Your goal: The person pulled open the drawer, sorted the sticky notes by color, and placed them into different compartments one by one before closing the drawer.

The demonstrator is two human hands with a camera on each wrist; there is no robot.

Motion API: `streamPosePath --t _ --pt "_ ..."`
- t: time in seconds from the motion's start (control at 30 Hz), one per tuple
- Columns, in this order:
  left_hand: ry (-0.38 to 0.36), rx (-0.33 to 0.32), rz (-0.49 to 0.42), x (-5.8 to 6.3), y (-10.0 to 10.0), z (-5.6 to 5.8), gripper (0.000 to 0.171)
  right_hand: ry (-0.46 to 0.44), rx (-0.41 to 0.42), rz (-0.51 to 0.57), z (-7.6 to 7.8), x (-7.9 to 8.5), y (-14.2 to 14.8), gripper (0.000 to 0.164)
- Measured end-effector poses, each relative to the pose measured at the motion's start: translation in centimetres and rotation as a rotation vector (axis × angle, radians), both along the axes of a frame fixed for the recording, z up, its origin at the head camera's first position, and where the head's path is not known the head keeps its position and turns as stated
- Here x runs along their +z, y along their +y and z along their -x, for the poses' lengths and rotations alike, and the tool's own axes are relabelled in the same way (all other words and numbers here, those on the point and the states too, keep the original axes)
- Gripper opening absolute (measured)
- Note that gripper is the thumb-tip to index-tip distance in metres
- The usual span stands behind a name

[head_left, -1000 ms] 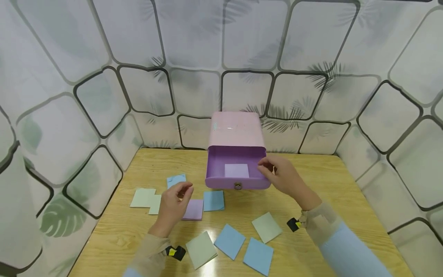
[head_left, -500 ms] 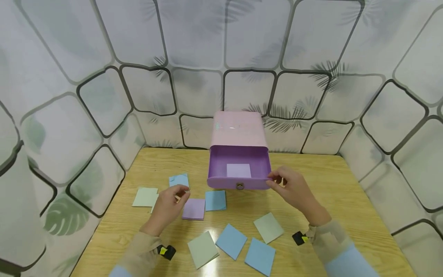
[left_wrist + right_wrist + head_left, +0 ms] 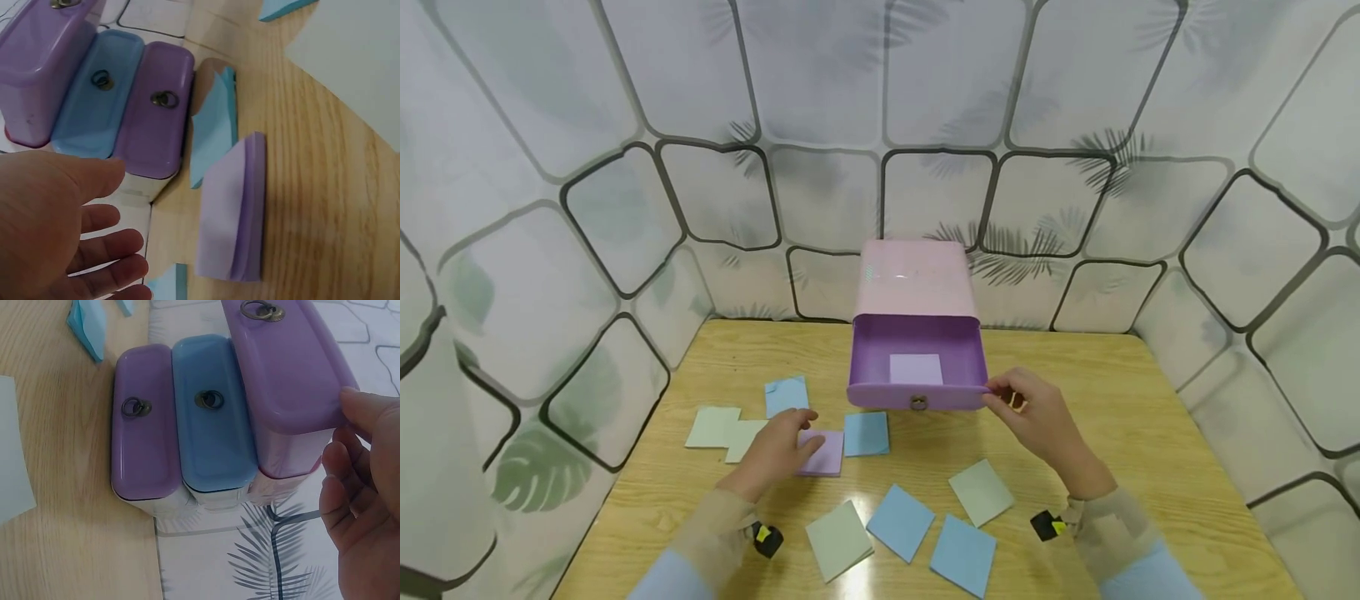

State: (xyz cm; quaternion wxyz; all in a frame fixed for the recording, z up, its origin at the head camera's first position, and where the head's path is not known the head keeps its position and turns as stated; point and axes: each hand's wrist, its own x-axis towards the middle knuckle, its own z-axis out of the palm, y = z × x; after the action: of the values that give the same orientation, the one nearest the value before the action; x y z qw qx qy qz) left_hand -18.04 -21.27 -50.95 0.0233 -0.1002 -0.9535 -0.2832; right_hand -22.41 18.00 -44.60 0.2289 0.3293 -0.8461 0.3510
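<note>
Glossy purple drawer [image 3: 880, 397], jutting from a rounded pink box [image 3: 916, 279], with a pale lilac paper rectangle [image 3: 915, 369] inside. My right grip [image 3: 1033, 412] pinches its front corner between thumb and curled fingers. My left grip [image 3: 771, 454], fingers loosely spread, holds nothing beside a square lilac paper pad [image 3: 825, 458] on the wooden table [image 3: 1112, 400], nearer me and left of the drawer. I judge this step as steadying the drawer while reaching; next calls for pinching the pad's edges.
</note>
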Motion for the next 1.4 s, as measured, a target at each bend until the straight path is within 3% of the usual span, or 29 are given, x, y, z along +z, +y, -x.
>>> streamPosePath --t 0.37,0.53,0.93,1.4 --pt "-0.04 -0.048 0.139 -1.9 -0.2 0.8 0.05 -0.043 -0.004 0.043 -0.1 -0.4 -0.1 0.016" --pt "-0.092 -0.072 0.178 -2.4 -0.6 1.2 0.063 -0.035 0.004 0.057 -0.2 -0.6 -0.2 0.017" --pt "-0.157 -0.114 0.244 -2.6 -1.1 1.9 0.086 -0.038 0.019 0.061 -0.2 -0.5 -0.2 0.017" --pt "-0.136 -0.11 0.242 -2.5 -1.1 1.7 0.084 -0.042 0.031 0.076 0.0 -0.7 -0.1 0.017"
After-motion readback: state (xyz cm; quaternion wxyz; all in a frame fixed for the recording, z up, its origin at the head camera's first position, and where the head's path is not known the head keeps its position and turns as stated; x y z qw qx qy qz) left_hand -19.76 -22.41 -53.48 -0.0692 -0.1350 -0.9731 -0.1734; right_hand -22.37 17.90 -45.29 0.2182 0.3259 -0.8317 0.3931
